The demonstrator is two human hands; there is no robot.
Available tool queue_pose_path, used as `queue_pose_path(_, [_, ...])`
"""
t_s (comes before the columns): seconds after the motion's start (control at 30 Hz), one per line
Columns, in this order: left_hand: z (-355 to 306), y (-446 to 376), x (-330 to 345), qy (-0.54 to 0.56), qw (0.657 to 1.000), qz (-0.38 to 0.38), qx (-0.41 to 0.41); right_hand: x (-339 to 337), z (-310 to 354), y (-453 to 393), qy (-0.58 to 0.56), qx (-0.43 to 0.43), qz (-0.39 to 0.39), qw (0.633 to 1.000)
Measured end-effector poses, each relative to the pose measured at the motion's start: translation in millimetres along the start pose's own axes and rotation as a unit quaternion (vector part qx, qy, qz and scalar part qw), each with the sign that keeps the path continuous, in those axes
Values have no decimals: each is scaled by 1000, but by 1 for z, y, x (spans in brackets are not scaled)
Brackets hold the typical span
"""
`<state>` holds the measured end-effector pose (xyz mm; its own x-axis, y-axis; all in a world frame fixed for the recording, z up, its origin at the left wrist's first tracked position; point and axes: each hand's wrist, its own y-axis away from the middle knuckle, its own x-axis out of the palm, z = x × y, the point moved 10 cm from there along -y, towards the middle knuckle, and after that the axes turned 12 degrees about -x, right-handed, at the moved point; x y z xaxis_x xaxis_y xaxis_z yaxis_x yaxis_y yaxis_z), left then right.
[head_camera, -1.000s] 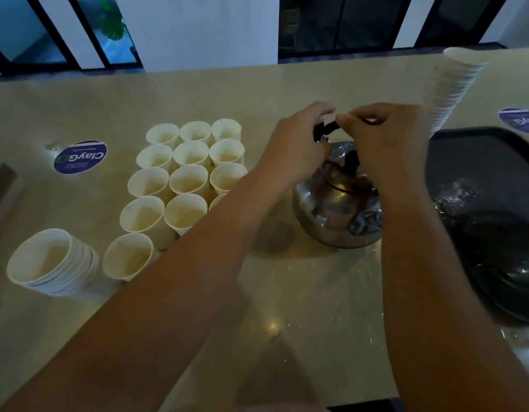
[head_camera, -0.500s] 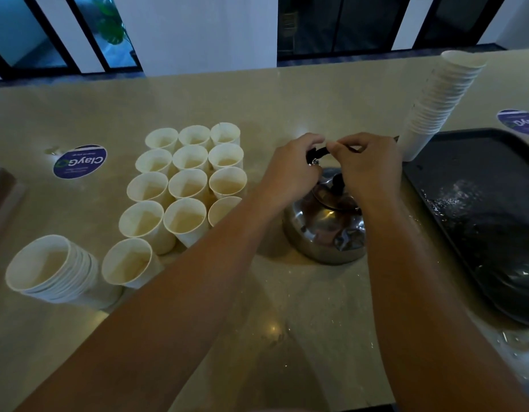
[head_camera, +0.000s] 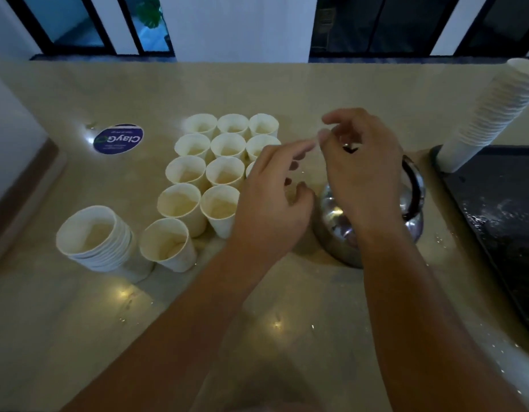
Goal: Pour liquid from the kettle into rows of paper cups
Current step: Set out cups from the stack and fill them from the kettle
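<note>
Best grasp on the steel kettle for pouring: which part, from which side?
Judging from this view, grip the black handle arching over the kettle, coming from above. The rounded, shiny body offers no good hold, and the top is unobstructed. The right hand hovers above it; the left hand hangs between the kettle and the paper cups, so approach from the right to avoid bumping them.

Dim indoor light; small ceiling glints shine on the glossy table (head_camera: 287, 84). Fingertips blur with motion. Edges bow from the wide lens.
</note>
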<state>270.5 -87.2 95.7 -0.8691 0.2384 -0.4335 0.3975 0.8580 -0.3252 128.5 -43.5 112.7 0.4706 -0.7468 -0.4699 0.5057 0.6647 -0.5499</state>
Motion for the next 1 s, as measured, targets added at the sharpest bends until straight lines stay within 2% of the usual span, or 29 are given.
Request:
queue_pose_path(0.1, [18,28,-52,-9,997,-77,-13,33,27,7,-80,-7,33,996])
queue_pose_path(0.2, [50,59,-95,-64,984,-163,-32,70,55,19,-117,-21,88,989])
queue_pose_path(0.3, [97,96,-133,-74,953,-277,-97,104,79,34,-126,-29,152,980])
queue_pose_path(0.43, [134,135,-169,-78,912,-393,-86,152,107,63,-114,-47,266,956])
queue_pose_path(0.53, [156,136,-176,-49,905,-399,-141,182,115,77,-83,-57,327,940])
queue_pose_path(0.63, [186,127,-176,13,905,-369,-213,206,121,83,-53,-58,360,930])
queue_pose_path(0.8, [206,107,-176,50,932,-294,-205,230,129,92,-25,-61,401,914])
queue_pose_path(0.9, [199,99,-178,66,941,-282,-174,237,129,94,-4,-57,413,909])
queue_pose_path(1.0, [200,96,-182,59,941,-277,-185,235,130,90,11,-63,410,910])
